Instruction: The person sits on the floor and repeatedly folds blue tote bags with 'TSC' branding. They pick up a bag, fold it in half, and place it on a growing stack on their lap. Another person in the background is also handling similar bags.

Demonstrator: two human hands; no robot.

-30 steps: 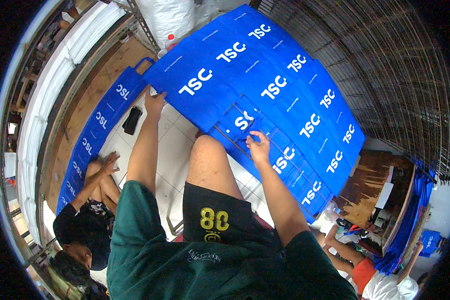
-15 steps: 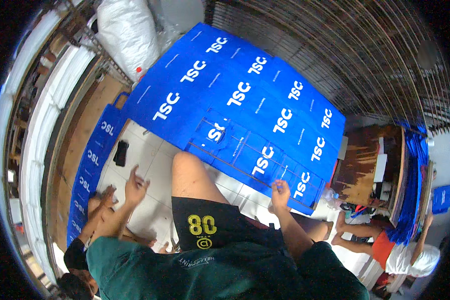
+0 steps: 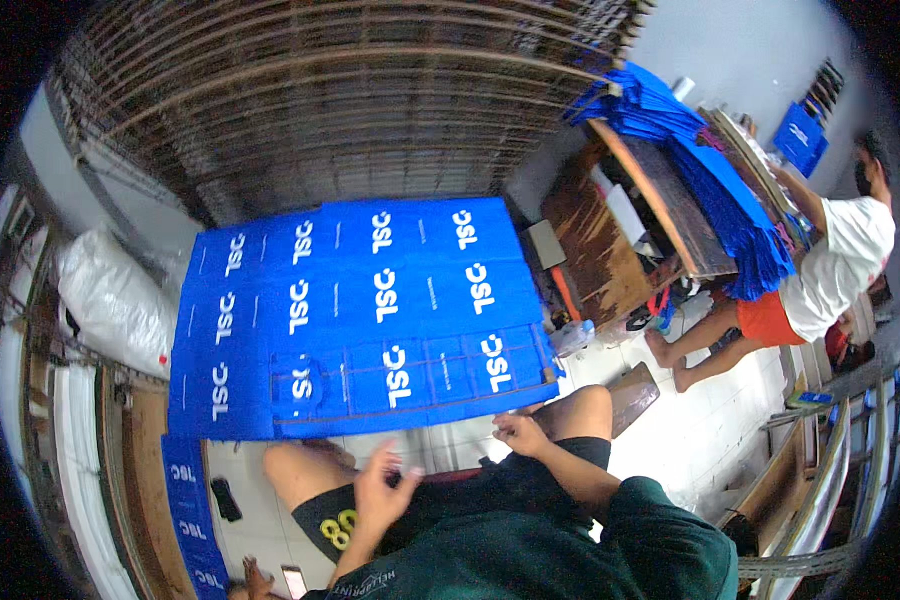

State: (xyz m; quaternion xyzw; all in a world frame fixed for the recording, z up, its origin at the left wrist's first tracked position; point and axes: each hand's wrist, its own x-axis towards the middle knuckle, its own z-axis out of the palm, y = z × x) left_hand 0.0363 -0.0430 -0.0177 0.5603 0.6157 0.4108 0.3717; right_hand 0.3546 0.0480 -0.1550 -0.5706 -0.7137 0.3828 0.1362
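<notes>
My left hand (image 3: 383, 488) is raised above my lap, fingers loosely bent and apart, with nothing seen in it. My right hand (image 3: 522, 434) is by my right thigh, just below the near right edge of the blue printed sheets (image 3: 360, 300). Its fingers are curled closed; anything inside is hidden or too small to make out. The sheets lie spread flat in rows before me, with white lettering. On their near part rests a thin brown rod frame (image 3: 420, 408). Neither hand touches the sheets.
A black phone (image 3: 227, 499) lies on the white tiles at left, beside a blue printed strip (image 3: 186, 500). A white plastic sack (image 3: 115, 300) stands far left. A co-worker (image 3: 830, 260) stands at right near stacked blue sheets (image 3: 720, 190). Another person's hand (image 3: 257, 578) shows at lower left.
My view has swung right, so the sheets now appear level and farther left. My left hand has come in over my lap. The right hand stays near my right thigh, still curled.
</notes>
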